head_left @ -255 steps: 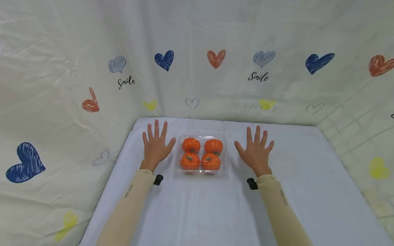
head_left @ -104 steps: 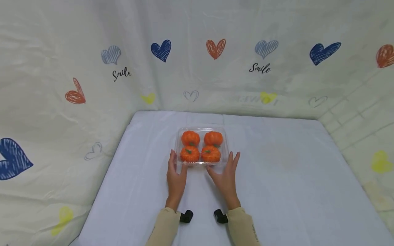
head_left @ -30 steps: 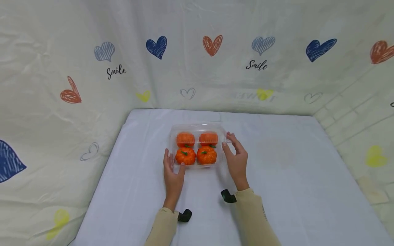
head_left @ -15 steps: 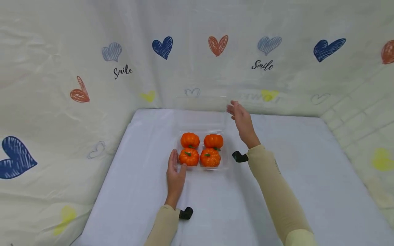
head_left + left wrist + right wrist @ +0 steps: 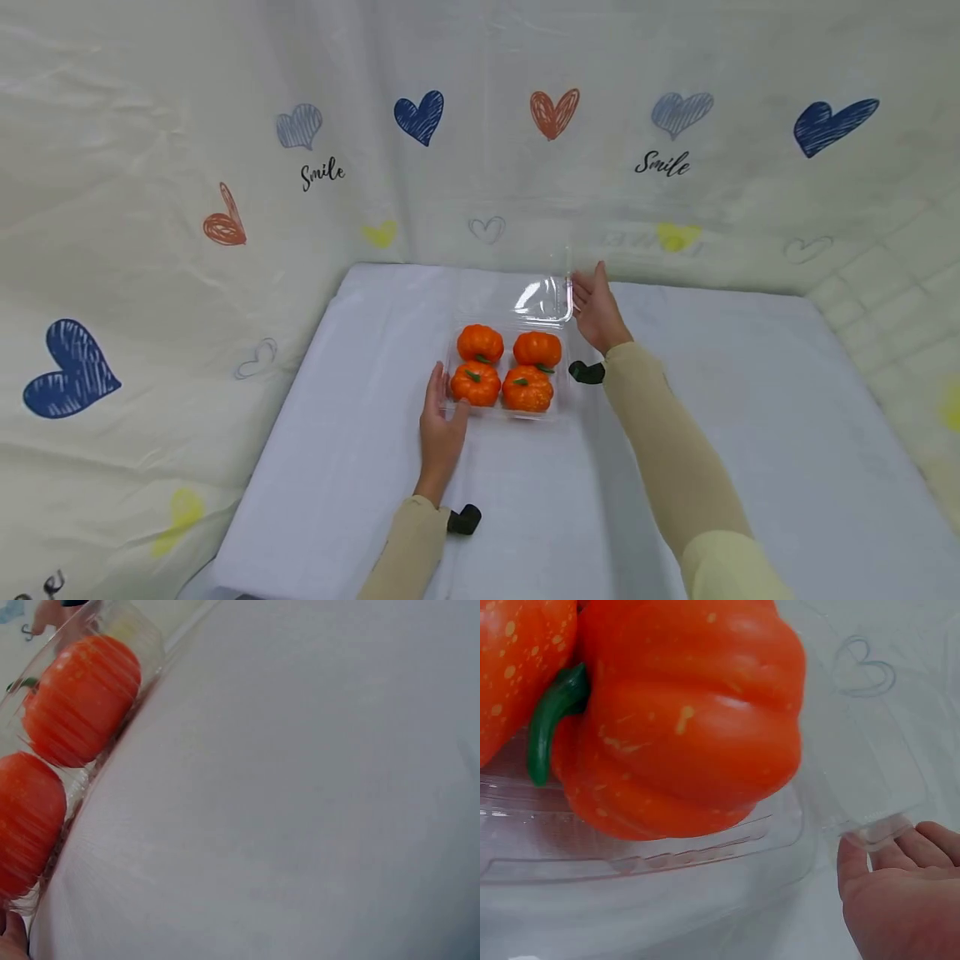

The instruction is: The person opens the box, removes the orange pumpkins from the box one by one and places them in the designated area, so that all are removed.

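Several orange toy pumpkins point(image 5: 527, 389) with green stems sit in the base of a clear plastic clamshell container point(image 5: 510, 414). Its hinged lid point(image 5: 510, 292) is swung up and back at the far side. My left hand point(image 5: 441, 433) grips the base's near left corner, thumb at the front and fingers along the left side. In the left wrist view only a bit of that hand point(image 5: 13, 934) shows beside a pumpkin point(image 5: 82, 697). My right hand point(image 5: 597, 315) is at the lid's right edge; the right wrist view has the lid's corner point(image 5: 885, 829) between its thumb and fingers.
A white cloth covers the table point(image 5: 360, 467). Behind and beside it hangs a pale curtain point(image 5: 480, 50) printed with hearts and "Smile". Small black wrist cameras point(image 5: 465, 520) stick out from both cuffs.
My right hand has moved to the back, and the lid has swung from nearly over the pumpkins to raised behind them. The left hand stays at the near left corner. The head view has shifted slightly.
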A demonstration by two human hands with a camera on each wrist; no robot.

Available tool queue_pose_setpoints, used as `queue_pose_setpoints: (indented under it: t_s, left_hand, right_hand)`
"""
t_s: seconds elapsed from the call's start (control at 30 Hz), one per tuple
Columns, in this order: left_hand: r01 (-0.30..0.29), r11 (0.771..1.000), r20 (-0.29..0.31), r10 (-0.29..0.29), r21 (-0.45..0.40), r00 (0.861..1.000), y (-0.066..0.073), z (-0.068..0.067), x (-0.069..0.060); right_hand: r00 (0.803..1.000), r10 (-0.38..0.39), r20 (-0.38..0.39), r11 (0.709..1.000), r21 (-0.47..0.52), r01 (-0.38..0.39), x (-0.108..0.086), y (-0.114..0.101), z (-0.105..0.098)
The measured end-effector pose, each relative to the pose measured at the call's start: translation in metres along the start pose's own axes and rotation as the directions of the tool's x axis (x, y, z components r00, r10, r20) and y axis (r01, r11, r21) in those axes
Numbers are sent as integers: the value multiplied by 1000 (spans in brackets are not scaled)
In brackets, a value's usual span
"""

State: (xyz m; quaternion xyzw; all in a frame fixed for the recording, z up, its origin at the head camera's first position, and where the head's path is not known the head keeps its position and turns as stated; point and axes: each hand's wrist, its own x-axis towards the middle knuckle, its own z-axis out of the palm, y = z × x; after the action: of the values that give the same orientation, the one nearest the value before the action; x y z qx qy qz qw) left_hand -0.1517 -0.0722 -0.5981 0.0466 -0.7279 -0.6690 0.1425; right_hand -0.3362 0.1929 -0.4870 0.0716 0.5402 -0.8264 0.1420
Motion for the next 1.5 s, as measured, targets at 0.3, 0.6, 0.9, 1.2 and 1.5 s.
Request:
queue_pose_setpoints:
  t_s: [0.3,0.6,0.9,1.2,1.5]
  left_hand:
    - [-65,998,-8,65,-5,998,-2,3,0]
    - [-49,998,-42,47,-42,998,3,2,-4]
    - [-49,989,102,35,140,994,11,-11,5]
    - [-69,956,271,-10,284,963,15,-21,22]
    - [-101,889,322,-54,446,945,17,-21,27]
  right_hand:
    - [989,118,-86,985,137,-105,2,22,-10]
    - [998,31,-53,999,42,-29,-12,14,-18]
    - [977,-175,119,933,-298,203,-39,-7,-8]
    - [951,-155,266,535,-787,307,-72,6,17]
    - [917,-135,376,298,-867,399,-69,51,10]
